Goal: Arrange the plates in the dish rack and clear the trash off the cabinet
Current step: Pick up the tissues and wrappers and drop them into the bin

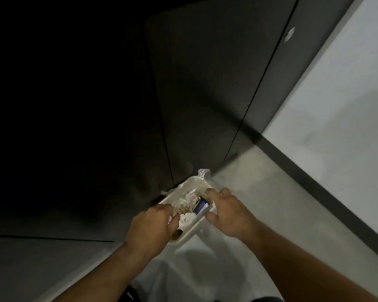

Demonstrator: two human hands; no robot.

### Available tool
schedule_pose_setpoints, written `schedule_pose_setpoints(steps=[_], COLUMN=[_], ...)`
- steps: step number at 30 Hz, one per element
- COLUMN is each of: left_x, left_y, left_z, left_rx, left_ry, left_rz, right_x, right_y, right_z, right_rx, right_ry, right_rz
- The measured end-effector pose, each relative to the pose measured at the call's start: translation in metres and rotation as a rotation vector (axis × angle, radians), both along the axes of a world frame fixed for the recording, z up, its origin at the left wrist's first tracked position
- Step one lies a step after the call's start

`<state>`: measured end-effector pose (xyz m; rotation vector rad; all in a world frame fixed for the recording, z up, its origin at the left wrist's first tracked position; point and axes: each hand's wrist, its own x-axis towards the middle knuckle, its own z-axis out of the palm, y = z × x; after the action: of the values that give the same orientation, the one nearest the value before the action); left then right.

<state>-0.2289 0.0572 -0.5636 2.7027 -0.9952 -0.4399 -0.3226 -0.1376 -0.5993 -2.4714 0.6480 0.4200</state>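
A small cream trash bin (189,235) lined with a clear plastic bag (202,173) stands on the floor against dark cabinet doors. Inside lie crumpled white wrappers (187,198) and a purple-blue packet (201,206). My left hand (153,223) is over the bin's near left rim, fingers curled around a crumpled white paper (186,219). My right hand (229,212) hovers over the right rim with fingers spread, index and thumb at the bin's edge, holding nothing that I can see. No plates or dish rack are in view.
Dark cabinet doors (205,94) fill the upper left and middle. A grey floor (260,192) runs to the right, bounded by a dark skirting strip (327,188) and a white wall (347,94).
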Motion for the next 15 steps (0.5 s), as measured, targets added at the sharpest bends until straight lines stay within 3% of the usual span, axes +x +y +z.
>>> schedule_pose_setpoints(steps=[7, 15], left_x=[0.025, 0.038], left_y=[0.002, -0.016], left_z=[-0.109, -0.162], left_rx=[-0.079, -0.109], left_ry=[-0.057, -0.045], left_rz=[0.042, 0.061], right_x=[0.078, 0.099], right_y=[0.003, 0.001], right_z=[-0.129, -0.197], right_rx=[-0.127, -0.288], right_ry=[-0.034, 0.197], right_rz=[0.162, 0.31])
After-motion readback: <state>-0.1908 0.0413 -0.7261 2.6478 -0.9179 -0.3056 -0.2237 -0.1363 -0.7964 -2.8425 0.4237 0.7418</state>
